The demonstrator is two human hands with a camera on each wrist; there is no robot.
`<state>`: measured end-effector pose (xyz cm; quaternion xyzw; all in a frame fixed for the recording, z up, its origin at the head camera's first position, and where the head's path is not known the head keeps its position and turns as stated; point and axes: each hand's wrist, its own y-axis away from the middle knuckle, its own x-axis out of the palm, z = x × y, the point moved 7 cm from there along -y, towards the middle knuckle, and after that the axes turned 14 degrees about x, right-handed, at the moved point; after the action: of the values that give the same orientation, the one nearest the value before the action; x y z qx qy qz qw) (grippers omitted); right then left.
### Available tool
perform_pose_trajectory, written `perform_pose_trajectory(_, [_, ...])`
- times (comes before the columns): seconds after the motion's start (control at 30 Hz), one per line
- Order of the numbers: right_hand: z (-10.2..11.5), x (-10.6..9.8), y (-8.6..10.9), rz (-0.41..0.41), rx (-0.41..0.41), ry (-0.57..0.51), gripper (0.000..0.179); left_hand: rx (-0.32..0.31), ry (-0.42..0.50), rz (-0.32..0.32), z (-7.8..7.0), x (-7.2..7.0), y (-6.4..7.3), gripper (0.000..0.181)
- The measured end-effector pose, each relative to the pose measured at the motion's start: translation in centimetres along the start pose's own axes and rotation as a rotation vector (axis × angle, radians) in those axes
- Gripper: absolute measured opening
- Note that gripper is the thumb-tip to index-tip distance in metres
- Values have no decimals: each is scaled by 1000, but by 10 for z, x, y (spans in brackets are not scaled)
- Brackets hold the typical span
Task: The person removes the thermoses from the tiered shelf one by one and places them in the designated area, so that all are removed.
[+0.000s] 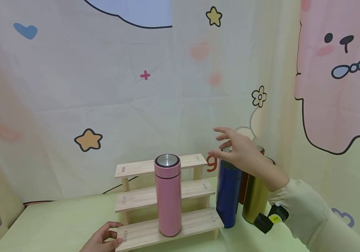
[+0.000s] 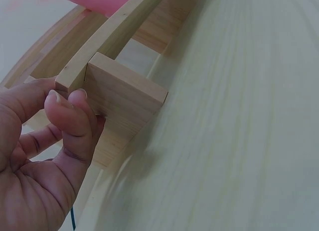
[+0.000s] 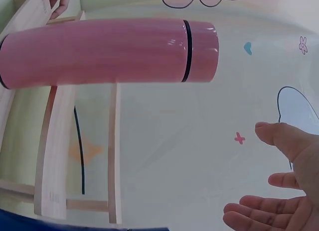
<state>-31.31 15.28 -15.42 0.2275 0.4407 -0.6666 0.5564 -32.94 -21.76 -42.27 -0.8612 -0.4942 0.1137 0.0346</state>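
Observation:
A pink thermos flask (image 1: 169, 201) with a silver lid stands upright on the lowest step of a three-step wooden shelf (image 1: 195, 224). At the left end of that step, my left hand (image 1: 102, 239) grips the board; the left wrist view has thumb and fingers (image 2: 67, 114) at its corner. My right hand (image 1: 241, 154) is raised over the blue flask (image 1: 228, 196), fingers extended and holding nothing. In the right wrist view, the right hand (image 3: 294, 176) appears apart from the pink flask (image 3: 109, 53).
Right of the shelf, a gold flask (image 1: 255, 203) stands beside the blue one, with a red-brown flask (image 1: 243, 190) partly hidden behind. A patterned cloth backdrop (image 1: 120, 87) rises behind the pale green tabletop (image 1: 54, 224).

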Motion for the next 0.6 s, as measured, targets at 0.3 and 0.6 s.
perform_pose_trajectory(0.3, [20, 21, -4, 100, -63, -86, 71, -1, -4, -2, 0, 0, 0, 68])
perform_pose_trajectory(0.6, [33, 49, 0, 200, -109, -111, 74, 5, 2, -1, 1, -1, -1, 71])
